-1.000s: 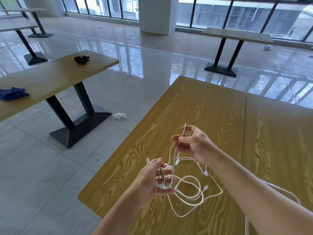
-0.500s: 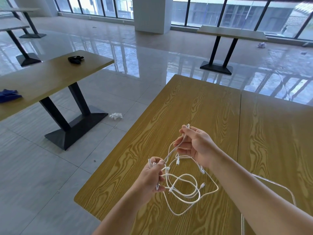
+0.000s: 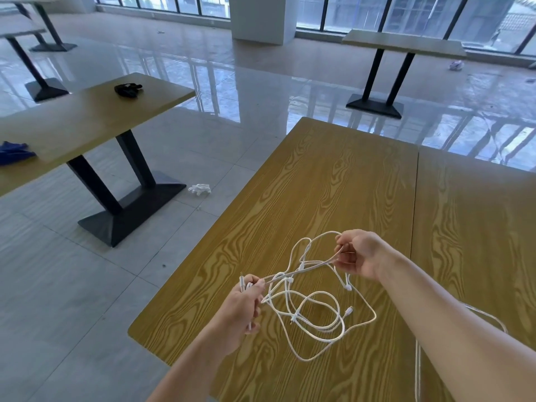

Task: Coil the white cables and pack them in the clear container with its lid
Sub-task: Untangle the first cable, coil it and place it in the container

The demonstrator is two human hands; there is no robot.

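We've got both hands clamped on the cables (image 3: pixel 311 307): left hand (image 3: pixel 242 307) at 7 o'clock near the table (image 3: pixel 319 175) edge, right hand (image 3: pixel 358 253) at 2, open tabletop beyond.

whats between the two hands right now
In the head view, a taut doubled stretch of white cable runs from left hand to right hand.
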